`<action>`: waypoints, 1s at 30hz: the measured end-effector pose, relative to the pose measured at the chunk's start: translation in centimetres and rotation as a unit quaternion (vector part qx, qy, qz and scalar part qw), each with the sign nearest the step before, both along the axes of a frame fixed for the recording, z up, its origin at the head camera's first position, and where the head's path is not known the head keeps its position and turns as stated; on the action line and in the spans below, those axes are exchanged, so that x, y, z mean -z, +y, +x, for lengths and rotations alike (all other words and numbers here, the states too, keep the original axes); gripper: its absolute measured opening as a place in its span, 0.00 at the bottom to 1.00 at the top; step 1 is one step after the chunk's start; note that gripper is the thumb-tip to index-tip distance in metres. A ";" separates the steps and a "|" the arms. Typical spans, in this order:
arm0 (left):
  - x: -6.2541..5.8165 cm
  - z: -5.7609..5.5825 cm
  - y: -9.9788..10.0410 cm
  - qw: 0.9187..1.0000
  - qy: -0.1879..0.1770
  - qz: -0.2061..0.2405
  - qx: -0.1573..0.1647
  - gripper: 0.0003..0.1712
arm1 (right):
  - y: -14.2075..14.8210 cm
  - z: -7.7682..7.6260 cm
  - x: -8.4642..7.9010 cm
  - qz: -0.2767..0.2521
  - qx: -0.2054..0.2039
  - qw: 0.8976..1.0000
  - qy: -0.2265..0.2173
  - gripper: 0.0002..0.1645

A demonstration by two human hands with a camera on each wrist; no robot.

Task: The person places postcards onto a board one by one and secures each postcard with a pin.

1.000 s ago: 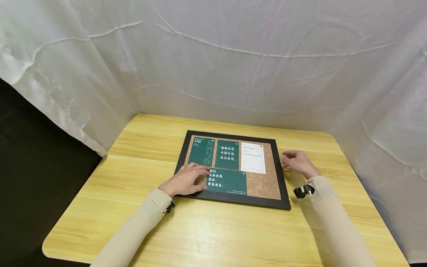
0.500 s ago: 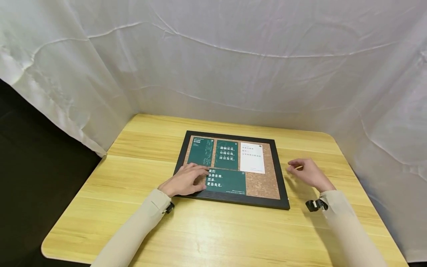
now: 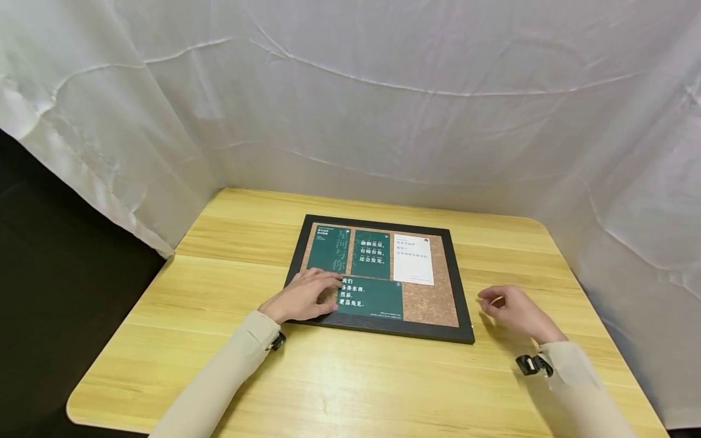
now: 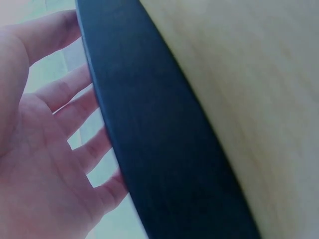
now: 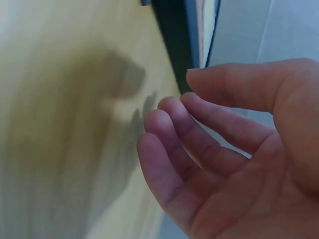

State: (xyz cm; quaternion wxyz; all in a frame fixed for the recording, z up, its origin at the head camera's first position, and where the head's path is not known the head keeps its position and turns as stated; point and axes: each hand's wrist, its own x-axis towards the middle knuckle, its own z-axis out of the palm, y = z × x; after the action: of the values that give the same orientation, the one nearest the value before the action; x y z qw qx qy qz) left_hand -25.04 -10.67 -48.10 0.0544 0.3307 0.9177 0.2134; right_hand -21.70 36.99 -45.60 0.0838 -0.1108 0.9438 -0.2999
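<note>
A black-framed cork board (image 3: 432,307) lies flat on the table. Its upper part carries two green cards (image 3: 371,258) and a white card (image 3: 413,261); another green card (image 3: 378,299) lies crosswise below them. My left hand (image 3: 306,296), fingers spread, rests at the board's lower left corner and covers part of the lower card's left end. In the left wrist view the black frame (image 4: 154,119) hides those fingertips. To the right of the board hovers my right hand (image 3: 517,311), apart from it. Its fingers are loosely bent, and the right wrist view shows nothing between them.
The wooden table (image 3: 361,389) has rounded corners and pale yellow grain. White cloth (image 3: 383,109) hangs behind it and along both sides. A dark area (image 3: 66,292) lies past its left edge. Each wrist wears a small black camera (image 3: 533,365).
My right hand has drawn away from the board's right edge, toward the lower right. The left hand stays in place, and the board and its cards look almost unmoved.
</note>
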 end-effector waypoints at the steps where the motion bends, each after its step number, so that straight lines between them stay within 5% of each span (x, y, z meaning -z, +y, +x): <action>1: 0.0 0.0 0.0 1.000 0.000 0.000 0.000 0.29 | 0.1 0.2 0.1 -0.001 -0.004 1.000 -0.006 0.15; 14: -0.2 0.1 0.0 1.000 -0.001 -0.005 -0.004 0.29 | 0.1 2.0 0.7 0.011 -0.041 0.999 0.000 0.16; 30: 0.0 0.0 0.1 1.000 0.003 -0.008 -0.004 0.29 | -1.0 2.2 1.9 -0.010 -0.051 0.998 0.045 0.07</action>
State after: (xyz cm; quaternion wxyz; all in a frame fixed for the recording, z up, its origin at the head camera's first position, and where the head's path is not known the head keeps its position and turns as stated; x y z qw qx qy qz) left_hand -25.05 -10.59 -48.11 0.0530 0.3270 0.9209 0.2054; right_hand -19.48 35.96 -47.49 0.0552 -0.1727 0.9369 -0.2990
